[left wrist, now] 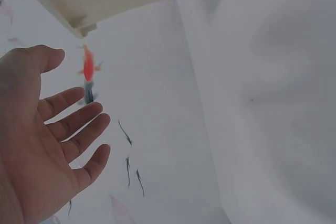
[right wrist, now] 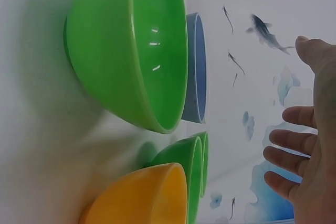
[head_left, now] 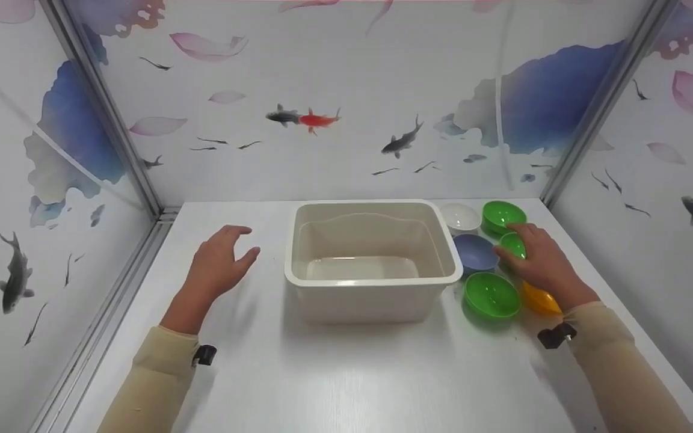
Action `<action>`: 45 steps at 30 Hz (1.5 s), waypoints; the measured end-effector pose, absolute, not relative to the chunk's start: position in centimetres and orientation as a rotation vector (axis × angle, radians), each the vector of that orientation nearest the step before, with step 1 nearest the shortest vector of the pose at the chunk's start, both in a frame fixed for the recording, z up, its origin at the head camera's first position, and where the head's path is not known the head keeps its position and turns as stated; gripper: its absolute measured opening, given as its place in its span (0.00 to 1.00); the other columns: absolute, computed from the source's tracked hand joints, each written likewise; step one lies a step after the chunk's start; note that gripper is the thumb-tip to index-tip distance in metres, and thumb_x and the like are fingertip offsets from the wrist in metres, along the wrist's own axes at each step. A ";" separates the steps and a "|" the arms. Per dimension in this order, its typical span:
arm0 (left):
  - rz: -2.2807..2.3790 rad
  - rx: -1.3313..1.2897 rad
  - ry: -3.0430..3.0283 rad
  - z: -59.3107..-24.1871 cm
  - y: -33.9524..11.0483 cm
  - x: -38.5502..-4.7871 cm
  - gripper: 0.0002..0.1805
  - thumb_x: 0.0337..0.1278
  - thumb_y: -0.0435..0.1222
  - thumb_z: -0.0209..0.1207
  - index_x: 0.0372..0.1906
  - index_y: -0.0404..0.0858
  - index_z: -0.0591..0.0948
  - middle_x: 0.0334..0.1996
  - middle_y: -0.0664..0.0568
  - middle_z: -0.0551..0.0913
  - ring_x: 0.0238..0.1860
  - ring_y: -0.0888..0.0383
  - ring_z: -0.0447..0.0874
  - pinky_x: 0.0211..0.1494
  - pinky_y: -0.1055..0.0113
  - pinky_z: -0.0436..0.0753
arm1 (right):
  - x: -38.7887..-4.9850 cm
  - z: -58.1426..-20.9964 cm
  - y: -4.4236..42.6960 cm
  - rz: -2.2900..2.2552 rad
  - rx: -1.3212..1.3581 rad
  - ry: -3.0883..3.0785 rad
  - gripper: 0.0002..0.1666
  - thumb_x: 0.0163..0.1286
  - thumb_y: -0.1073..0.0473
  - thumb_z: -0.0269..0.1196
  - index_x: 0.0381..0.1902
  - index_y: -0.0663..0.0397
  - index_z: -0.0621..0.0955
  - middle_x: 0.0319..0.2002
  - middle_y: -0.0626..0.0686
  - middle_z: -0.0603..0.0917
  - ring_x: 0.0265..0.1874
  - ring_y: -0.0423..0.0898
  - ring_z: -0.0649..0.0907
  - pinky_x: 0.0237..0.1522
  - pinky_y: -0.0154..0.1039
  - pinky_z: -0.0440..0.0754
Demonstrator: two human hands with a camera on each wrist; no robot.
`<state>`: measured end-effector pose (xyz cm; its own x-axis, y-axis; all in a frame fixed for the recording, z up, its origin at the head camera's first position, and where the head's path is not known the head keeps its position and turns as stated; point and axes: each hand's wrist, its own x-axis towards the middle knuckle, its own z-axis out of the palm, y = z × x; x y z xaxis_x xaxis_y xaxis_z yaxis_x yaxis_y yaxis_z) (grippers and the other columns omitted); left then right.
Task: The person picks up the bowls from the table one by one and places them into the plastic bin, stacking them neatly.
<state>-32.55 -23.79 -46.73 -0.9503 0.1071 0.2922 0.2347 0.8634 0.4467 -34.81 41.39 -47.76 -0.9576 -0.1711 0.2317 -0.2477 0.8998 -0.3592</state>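
My right hand (head_left: 536, 258) hovers above the group of bowls with relaxed, parted fingers and holds nothing. Under and around it are a front green bowl (head_left: 492, 295), a blue bowl (head_left: 475, 252), a middle green bowl (head_left: 512, 244), a back green bowl (head_left: 503, 216), a white bowl (head_left: 460, 218) and a yellow bowl (head_left: 540, 298), partly hidden by the hand. In the right wrist view, the hand (right wrist: 315, 135) is apart from the bowls. To the left of the cream bin (head_left: 370, 304), my left hand (head_left: 217, 261) is raised over the table, fingers loosely bent around nothing.
The rectangular bin stands mid-table near the back wall, with nothing visible inside. White table (head_left: 346, 373) surface extends in front of it. Printed panels (head_left: 346, 162) close off the back and both sides, joined by metal posts (head_left: 106, 114).
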 end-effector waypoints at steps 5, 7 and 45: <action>-0.839 -0.242 -2.785 -46.1 -22.5 -32.0 0.33 0.82 0.51 0.61 0.78 0.37 0.76 0.75 0.38 0.78 0.73 0.37 0.79 0.71 0.36 0.79 | -34.5 -47.8 41.2 0.598 0.315 -2.877 0.46 0.83 0.34 0.63 0.79 0.65 0.70 0.74 0.72 0.72 0.74 0.73 0.70 0.77 0.76 0.62; -0.890 -0.248 -2.779 -45.8 -21.9 -31.7 0.34 0.83 0.52 0.60 0.80 0.37 0.74 0.76 0.39 0.77 0.74 0.38 0.78 0.72 0.36 0.78 | -34.5 -47.9 41.2 0.603 0.307 -2.881 0.47 0.82 0.32 0.62 0.79 0.64 0.70 0.74 0.71 0.72 0.74 0.72 0.70 0.76 0.76 0.63; -0.723 -0.554 -2.933 -44.3 -14.9 -29.9 0.76 0.57 0.79 0.62 0.91 0.32 0.44 0.91 0.40 0.43 0.89 0.38 0.49 0.87 0.38 0.55 | -34.2 -48.2 40.9 0.642 0.270 -2.932 0.49 0.83 0.33 0.61 0.83 0.65 0.66 0.78 0.73 0.69 0.76 0.74 0.67 0.77 0.76 0.61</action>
